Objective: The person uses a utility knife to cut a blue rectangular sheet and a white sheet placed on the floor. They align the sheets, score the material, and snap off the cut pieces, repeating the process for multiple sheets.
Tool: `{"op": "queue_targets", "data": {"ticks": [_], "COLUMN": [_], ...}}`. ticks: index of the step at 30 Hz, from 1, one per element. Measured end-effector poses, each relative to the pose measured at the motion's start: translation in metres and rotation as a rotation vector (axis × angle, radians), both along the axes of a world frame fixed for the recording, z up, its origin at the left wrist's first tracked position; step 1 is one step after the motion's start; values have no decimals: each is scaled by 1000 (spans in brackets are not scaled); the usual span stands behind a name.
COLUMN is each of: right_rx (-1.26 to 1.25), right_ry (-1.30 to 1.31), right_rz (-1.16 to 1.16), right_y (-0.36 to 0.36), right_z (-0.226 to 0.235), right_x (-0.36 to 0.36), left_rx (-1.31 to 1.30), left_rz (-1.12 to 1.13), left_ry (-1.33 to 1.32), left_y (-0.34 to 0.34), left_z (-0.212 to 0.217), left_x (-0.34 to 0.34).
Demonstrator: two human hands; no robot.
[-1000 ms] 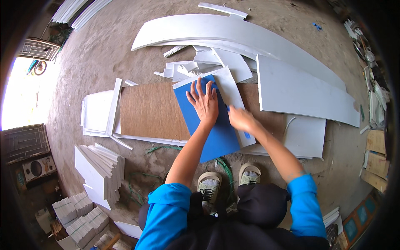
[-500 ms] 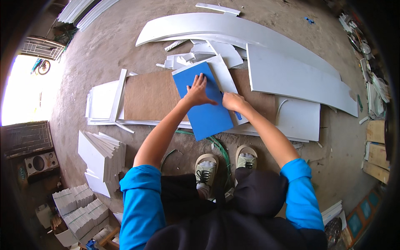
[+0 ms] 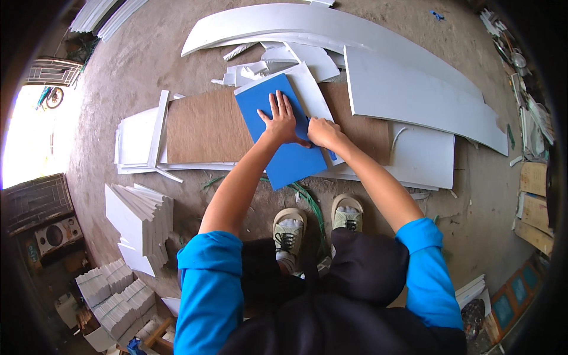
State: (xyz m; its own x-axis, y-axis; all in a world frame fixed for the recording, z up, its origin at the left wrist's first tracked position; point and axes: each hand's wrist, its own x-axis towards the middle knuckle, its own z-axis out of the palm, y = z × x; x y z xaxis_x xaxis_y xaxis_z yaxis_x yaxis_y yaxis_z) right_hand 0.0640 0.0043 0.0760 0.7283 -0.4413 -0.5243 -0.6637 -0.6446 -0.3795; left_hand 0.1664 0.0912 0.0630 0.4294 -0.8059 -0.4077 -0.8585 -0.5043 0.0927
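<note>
A rectangular blue board (image 3: 285,163) lies tilted across a white foam sheet (image 3: 312,89), whose edge shows along its right and top sides. With fingers spread, my left hand (image 3: 280,121) presses flat on the blue board. My right hand (image 3: 326,134) is closed in a fist at the board's right edge, around a blue-handled utility knife (image 3: 332,156). Part of the handle sticks out below the fist; the blade is hidden. Under both sheets is a brown wooden board (image 3: 204,127).
Large white sheets (image 3: 414,83) lie at the far right, beside white offcuts (image 3: 245,72). Stacked white panels (image 3: 139,219) stand at the near left. Green strapping (image 3: 313,207) lies on the floor by my shoes (image 3: 290,234). White sheets (image 3: 423,157) extend under the wooden board.
The whole view has shifted slightly, so the sheets appear higher. My right fist has moved a little farther up along the blue board's right edge. My left hand still presses on the board.
</note>
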Motion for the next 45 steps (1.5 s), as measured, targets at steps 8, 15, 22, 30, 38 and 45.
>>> {"op": "queue_targets", "data": {"ticks": [8,15,22,30,38,45], "right_rx": [-47,-169,-205,-188,-79,62], "right_ry": [-53,19,67,69,20,1], "right_rz": [-6,22,71,71,7,28], "right_y": [13,14,16,8,11,3], "right_z": [-5,-3,-4,-9,-2,-11], "right_x": [-2,1,-1,-4,7,-9], "left_rx": [-465,-854,-920,-810,-455,-202], "left_rz": [18,537,642,545,-63,-41], "left_ry": [36,114,441,116,70,4], "left_y": [60,153,177,161,76,59], "left_z": [-17,-30,-44,-32,2,7], "left_x": [8,-32,-102,-102,-41,-53]}}
